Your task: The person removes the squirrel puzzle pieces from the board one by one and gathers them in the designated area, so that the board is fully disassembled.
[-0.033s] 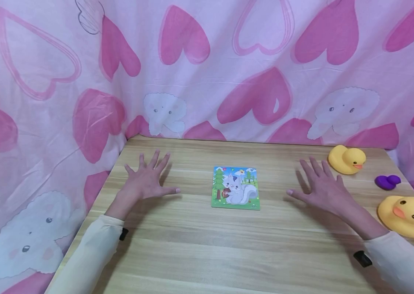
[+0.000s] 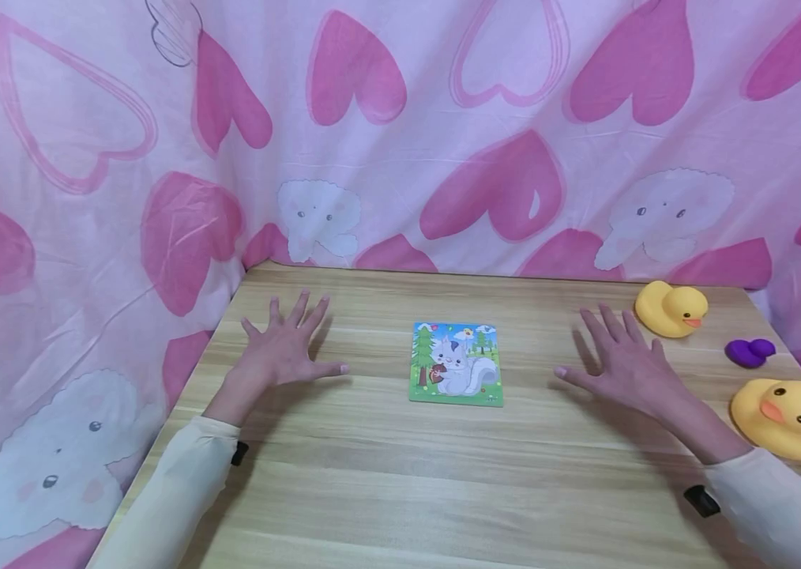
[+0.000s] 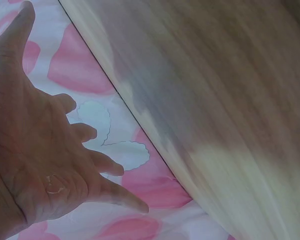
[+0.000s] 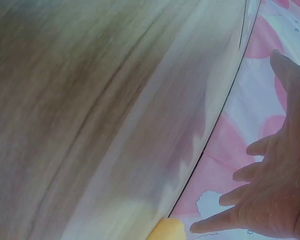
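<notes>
A square picture board [image 2: 455, 365] with a cartoon squirrel holding an acorn, a tree and flowers lies flat on the table, between the two hands. To its left, my left hand [image 2: 283, 348] is held with fingers spread and holds nothing; the left wrist view shows its palm [image 3: 45, 150] apart from the tabletop. On the board's other side, my right hand [image 2: 631, 365] has its fingers spread too, with nothing in it. The right wrist view shows this hand [image 4: 275, 185] above the table surface. Neither hand touches the board.
Along the right side of the wooden table [image 2: 400, 490] sit a yellow rubber duck [image 2: 669, 310], a small purple duck [image 2: 749, 353] and a larger yellow duck [image 2: 791, 419] close to the right forearm. A pink heart-patterned curtain [image 2: 386, 174] hangs behind the table and at its sides.
</notes>
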### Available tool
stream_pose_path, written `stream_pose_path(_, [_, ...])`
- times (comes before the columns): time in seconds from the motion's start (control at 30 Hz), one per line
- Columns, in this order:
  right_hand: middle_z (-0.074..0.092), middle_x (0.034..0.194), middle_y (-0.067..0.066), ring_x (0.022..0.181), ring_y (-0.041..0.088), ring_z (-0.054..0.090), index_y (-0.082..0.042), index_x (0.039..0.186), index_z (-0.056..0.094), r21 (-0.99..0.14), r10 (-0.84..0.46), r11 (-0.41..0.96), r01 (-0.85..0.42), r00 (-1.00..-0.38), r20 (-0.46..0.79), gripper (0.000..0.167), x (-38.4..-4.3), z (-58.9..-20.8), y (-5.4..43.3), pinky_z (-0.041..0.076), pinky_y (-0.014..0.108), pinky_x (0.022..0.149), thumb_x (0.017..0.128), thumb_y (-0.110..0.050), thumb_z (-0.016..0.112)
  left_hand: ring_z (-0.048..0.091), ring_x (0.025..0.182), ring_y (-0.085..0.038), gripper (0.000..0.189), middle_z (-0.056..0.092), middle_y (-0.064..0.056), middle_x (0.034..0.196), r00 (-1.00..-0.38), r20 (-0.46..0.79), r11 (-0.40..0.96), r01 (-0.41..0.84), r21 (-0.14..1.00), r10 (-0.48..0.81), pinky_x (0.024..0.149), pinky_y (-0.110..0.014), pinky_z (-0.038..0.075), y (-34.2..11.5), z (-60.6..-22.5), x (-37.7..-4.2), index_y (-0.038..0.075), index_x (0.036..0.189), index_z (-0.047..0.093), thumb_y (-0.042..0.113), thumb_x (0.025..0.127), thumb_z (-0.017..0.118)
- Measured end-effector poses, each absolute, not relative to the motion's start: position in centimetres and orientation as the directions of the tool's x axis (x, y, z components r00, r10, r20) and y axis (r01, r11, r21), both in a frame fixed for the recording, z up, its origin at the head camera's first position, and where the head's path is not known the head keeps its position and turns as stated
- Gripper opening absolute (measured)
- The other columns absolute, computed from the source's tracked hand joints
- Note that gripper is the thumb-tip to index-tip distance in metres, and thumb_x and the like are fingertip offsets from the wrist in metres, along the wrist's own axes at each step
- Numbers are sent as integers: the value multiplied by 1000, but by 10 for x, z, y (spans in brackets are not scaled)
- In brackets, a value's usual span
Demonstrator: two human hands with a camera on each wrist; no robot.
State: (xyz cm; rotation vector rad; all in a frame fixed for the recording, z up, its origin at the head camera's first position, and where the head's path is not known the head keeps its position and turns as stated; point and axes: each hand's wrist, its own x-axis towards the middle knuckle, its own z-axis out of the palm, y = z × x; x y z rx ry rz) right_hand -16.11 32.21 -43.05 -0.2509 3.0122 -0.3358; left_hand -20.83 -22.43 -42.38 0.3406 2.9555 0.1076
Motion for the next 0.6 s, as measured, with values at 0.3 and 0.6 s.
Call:
stream_pose_path(0.3, [1,177,26,159,61,0,-13,172,7,-217,-184,962,-164,-980,-72,119,-162,-431,320,12,93,110,90,-82,59,1,158,-65,130,1,-13,181,-960,-148,969,227,92,239,100,-100,7,-224,-424,-208,38,171,-2,99,73,57])
stream_pose_path(0.6, [7,178,23,161,56,8,-14,172,10,-235,-221,951,-199,-972,-73,117,-171,-427,298,13,90,114,90,-84,57,12,157,-64,121,7,-11,181,-922,-169,931,321,172,349,102,-99,9,-205,-420,-213,33,171,-2,85,84,63])
